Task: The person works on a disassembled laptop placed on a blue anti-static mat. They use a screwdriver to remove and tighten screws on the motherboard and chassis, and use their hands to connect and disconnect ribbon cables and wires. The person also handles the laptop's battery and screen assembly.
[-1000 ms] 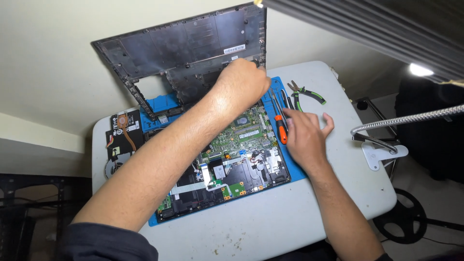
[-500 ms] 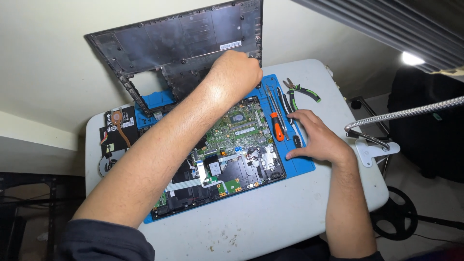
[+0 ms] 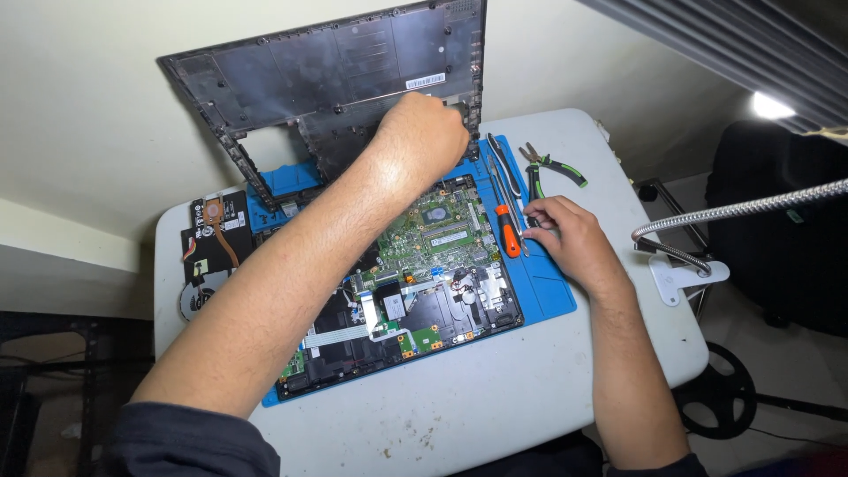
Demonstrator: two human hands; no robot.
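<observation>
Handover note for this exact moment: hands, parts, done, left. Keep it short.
Left hand: closed on the lower edge of the laptop bottom cover, which leans upright against the wall.
Right hand: resting on the tools at the blue mat's right edge, fingers by the orange-handled screwdriver; grip unclear.
Opened laptop lies on the mat, motherboard exposed. Green-handled pliers sit beyond on the table.
Done: cover off. Left: cover not yet set down.
</observation>
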